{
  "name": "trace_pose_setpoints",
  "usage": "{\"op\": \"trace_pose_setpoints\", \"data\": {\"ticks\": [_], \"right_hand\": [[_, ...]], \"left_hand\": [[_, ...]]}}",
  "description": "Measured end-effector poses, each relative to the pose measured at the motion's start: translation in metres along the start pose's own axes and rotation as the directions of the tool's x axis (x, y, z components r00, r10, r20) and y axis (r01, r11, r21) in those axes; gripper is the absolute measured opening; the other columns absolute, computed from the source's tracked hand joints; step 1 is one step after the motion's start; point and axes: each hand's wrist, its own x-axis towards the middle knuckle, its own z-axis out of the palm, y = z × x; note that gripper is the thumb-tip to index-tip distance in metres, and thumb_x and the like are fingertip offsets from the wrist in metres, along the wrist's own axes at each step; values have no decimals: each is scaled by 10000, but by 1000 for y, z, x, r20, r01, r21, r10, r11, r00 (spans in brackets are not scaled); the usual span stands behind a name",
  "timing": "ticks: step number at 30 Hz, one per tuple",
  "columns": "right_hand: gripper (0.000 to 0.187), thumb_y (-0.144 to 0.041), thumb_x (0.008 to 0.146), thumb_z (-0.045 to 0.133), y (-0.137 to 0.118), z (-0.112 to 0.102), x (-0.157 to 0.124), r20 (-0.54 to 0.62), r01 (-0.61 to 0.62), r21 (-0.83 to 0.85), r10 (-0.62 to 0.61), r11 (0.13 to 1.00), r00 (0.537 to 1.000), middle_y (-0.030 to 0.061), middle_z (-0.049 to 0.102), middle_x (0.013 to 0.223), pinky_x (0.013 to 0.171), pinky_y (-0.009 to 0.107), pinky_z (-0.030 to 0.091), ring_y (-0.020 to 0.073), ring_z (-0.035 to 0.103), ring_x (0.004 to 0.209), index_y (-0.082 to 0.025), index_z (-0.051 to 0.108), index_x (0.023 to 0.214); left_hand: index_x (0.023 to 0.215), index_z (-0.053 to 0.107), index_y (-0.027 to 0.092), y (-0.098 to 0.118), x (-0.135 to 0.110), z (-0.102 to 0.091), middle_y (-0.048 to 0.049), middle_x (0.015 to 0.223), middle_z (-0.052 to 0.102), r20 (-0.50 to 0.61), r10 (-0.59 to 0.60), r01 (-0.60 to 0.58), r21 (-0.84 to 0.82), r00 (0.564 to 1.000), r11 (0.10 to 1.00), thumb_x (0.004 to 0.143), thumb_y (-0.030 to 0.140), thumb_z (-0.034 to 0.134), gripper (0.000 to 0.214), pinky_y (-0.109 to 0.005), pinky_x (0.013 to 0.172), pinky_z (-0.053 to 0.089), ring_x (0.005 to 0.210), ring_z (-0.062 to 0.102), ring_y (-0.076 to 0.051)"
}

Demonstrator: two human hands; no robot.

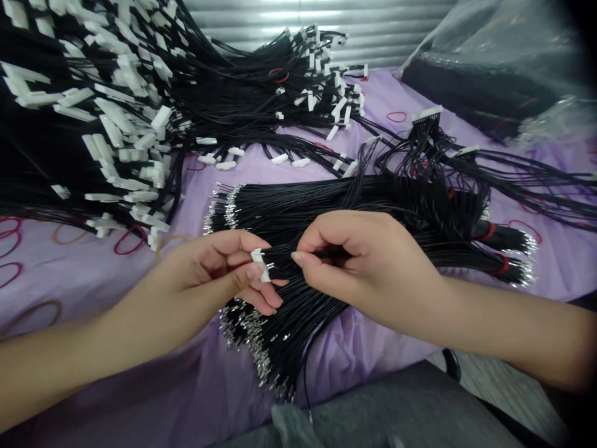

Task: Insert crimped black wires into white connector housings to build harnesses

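Note:
My left hand [219, 267] pinches a small white plastic connector [260, 263] between thumb and fingers. My right hand [359, 261] is closed on a thin bunch of black wires [280, 254] whose ends sit at the connector. Both hands hover over loose bundles of black wires with bare metal terminals [261, 348], which lie on a purple cloth [84, 280]. A second such bundle [326, 193] lies just behind my hands.
A big heap of finished black harnesses with white connectors [116, 112] fills the left and back. Red rubber bands [130, 239] lie scattered on the cloth. A clear plastic bag of black wires [489, 81] sits at the back right. The table's front edge runs below my wrists.

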Motion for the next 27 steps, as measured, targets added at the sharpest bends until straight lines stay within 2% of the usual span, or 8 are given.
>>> {"op": "trace_pose_setpoints", "data": {"ticks": [6, 10, 16, 21, 27], "right_hand": [[173, -117, 853, 616, 1, -1, 0, 7, 21, -38, -21, 999, 1000, -52, 554, 608, 529, 164, 341, 28, 459, 550, -127, 609, 681], [162, -98, 823, 614, 0, -2, -1, 35, 33, -21, -32, 999, 999, -58, 538, 600, 535, 173, 342, 33, 449, 546, -138, 592, 668], [179, -91, 809, 614, 0, -3, -2, 66, 28, 22, -30, 999, 997, -66, 534, 591, 539, 165, 341, 24, 446, 543, -139, 575, 641], [156, -95, 793, 627, -1, -2, -2, 43, -9, 18, 8, 1000, 999, -67, 538, 587, 534, 155, 337, 17, 447, 540, -133, 591, 647], [181, -79, 798, 601, 0, -1, 0, 37, 41, 18, -41, 999, 998, -73, 516, 574, 526, 165, 333, 24, 426, 523, -148, 565, 635]], "left_hand": [[823, 715, 269, 1, 2, 0, -1, 687, 783, 6, -13, 13, 0, 1000, 1000, 832, 227, 692, 48, -223, 597, 645, 627, 766, -180], [850, 706, 279, 0, 2, 0, 17, 696, 789, 1, -30, 30, -46, 1000, 998, 823, 221, 719, 65, -217, 614, 643, 644, 769, -171], [830, 699, 252, 0, 1, 0, 6, 685, 786, -3, -37, 37, -31, 999, 999, 831, 228, 720, 31, -226, 605, 633, 639, 764, -170], [865, 712, 304, -1, 1, -1, 8, 697, 790, -3, -29, 29, -36, 1000, 999, 814, 281, 737, 61, -244, 606, 637, 642, 766, -189], [848, 735, 335, -2, 2, -1, -1, 680, 782, 0, -27, 27, -8, 1000, 1000, 821, 314, 742, 36, -240, 595, 631, 625, 758, -190]]}}
